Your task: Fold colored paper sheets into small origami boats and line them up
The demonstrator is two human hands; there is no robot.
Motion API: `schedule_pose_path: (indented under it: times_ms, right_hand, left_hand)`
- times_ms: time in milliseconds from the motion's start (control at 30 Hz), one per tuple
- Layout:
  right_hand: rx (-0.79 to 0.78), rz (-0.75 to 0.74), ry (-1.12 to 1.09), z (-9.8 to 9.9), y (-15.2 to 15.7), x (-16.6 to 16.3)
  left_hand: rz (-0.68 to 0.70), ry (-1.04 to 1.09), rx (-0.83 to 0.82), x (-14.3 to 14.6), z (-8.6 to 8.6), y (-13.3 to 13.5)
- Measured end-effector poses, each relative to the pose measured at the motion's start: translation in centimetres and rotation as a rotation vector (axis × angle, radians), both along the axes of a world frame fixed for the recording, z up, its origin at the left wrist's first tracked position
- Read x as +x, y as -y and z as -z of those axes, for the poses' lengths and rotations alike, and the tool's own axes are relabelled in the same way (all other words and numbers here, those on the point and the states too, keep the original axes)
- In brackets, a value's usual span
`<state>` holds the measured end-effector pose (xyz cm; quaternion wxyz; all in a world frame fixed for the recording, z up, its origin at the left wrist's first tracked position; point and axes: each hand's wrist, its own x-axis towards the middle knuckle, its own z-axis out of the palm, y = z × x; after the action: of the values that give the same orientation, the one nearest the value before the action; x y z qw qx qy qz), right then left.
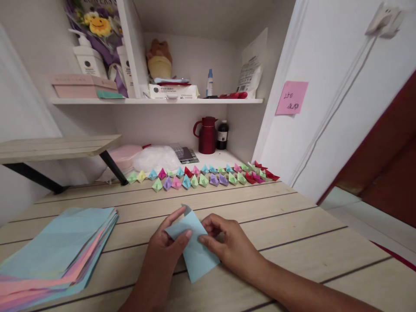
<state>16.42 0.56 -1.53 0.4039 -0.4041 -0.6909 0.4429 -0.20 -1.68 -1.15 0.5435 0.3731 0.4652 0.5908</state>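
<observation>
A light blue sheet of folding paper [200,260], partly folded, is held between both hands just over the wooden table. Its upper end has a small flap turned up by the left fingertip. My left hand [165,247] grips the upper left part, thumb on top and fingers behind. My right hand [227,240] pinches the right edge between thumb and curled fingers. Several small folded paper boats [203,180] in many colours stand in two rows along the table's far side. To the left lies a stack of coloured paper [61,242] with a blue sheet uppermost.
A small raised wooden shelf [61,146] on black legs stands at the back left. Behind the boats are a red jug [207,135], a dark bottle [222,134] and a white plastic bag [157,158]. A pink note [291,98] sticks to the right wall.
</observation>
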Motion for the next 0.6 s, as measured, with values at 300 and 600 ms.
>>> schedule_pose_path:
  times_ms: [300,600]
  right_hand:
    - [-0.48,-0.073,-0.658,0.0,-1.0,0.0]
    - [-0.405,-0.177,-0.609,0.0,-0.5,-0.6]
  left_hand:
    - [-0.185,-0.043,0.077,-1.8,1.3,-1.7]
    - [0.112,-0.074,-0.016,-0.1,1.0,-0.2]
